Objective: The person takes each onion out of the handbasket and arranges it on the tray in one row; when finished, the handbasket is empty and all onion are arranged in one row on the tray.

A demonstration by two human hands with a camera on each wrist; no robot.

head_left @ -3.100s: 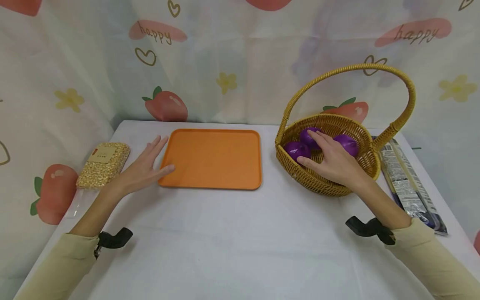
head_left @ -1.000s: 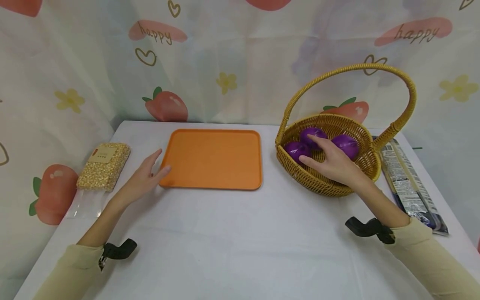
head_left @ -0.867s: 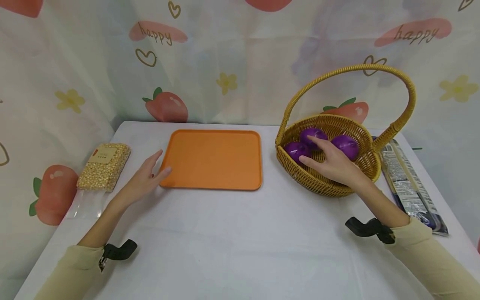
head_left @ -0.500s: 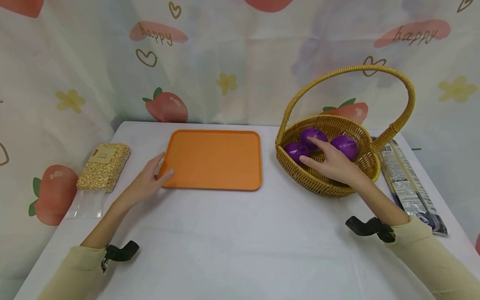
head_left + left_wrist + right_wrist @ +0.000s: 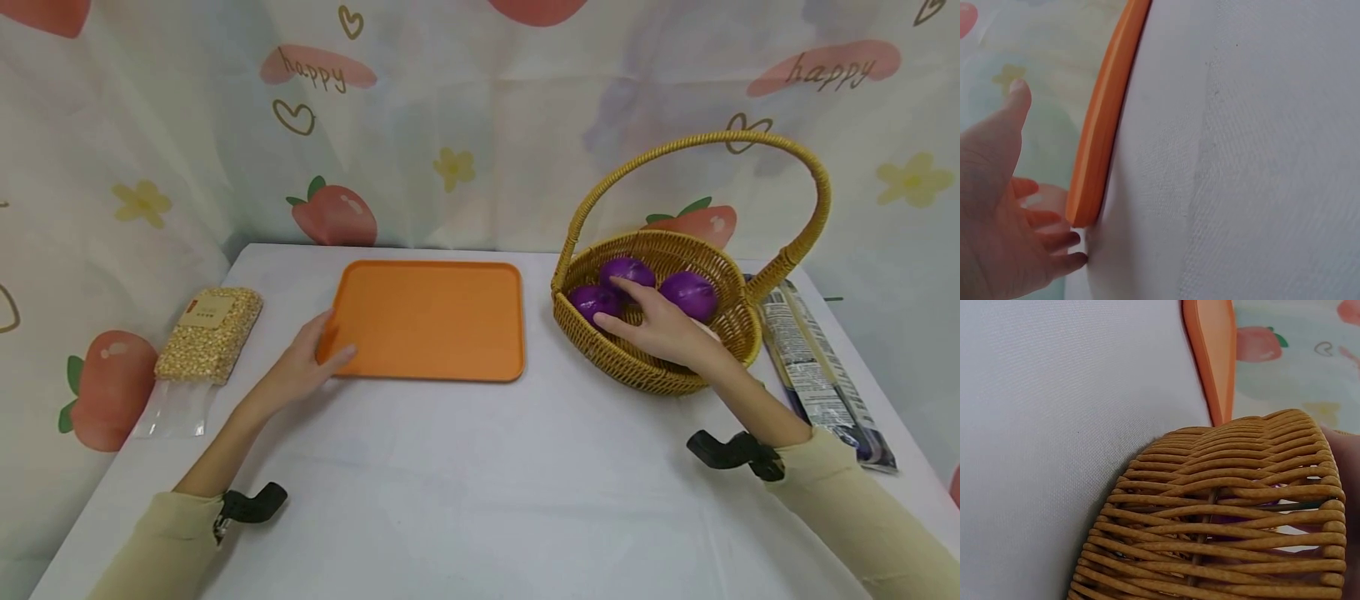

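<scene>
In the head view my left hand (image 5: 298,365) is at the near left corner of the orange tray (image 5: 427,321), thumb over its rim. The left wrist view shows the fingers (image 5: 1054,240) spread beside the tray's corner, holding nothing. My right hand (image 5: 660,329) reaches into the wicker basket (image 5: 637,367), its thumb and index finger apart near two shiny purple round things, perhaps onions: a front one (image 5: 595,302) and a back one (image 5: 627,273). A third purple one (image 5: 688,296) lies to the right. Something whitish shows under this hand; its lower fingers are hidden.
A bag of yellow kernels (image 5: 210,333) lies at the table's left edge. A long printed packet (image 5: 817,375) lies right of the basket, whose tall handle (image 5: 697,143) arches above it. A patterned curtain (image 5: 510,125) hangs behind the table.
My left hand first drew back a little, then moved right to the tray's near left corner, its fingers less spread. The right hand has stayed over the basket, shifting slightly.
</scene>
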